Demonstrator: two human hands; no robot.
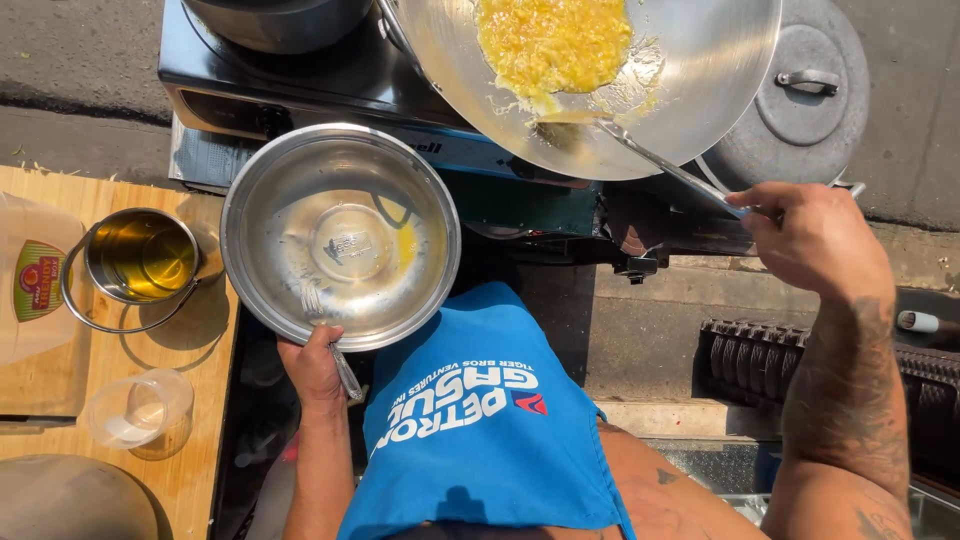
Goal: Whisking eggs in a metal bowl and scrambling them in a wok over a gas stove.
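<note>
A steel bowl (340, 235) is held at its near rim by the left hand (312, 365), whose fingers are clenched on the rim together with a fork (330, 340). The bowl, smeared with egg, is judged light, stiff and slippery, best gripped at the rim. A spatula (660, 165) is grasped by the right hand (815, 240), its handle pinched in closed fingers; its blade lies beyond them in the wok (700, 70), under the egg (555, 40). An oil cup (140, 258) stands on the desk (190, 470), left of the left fingers.
</note>
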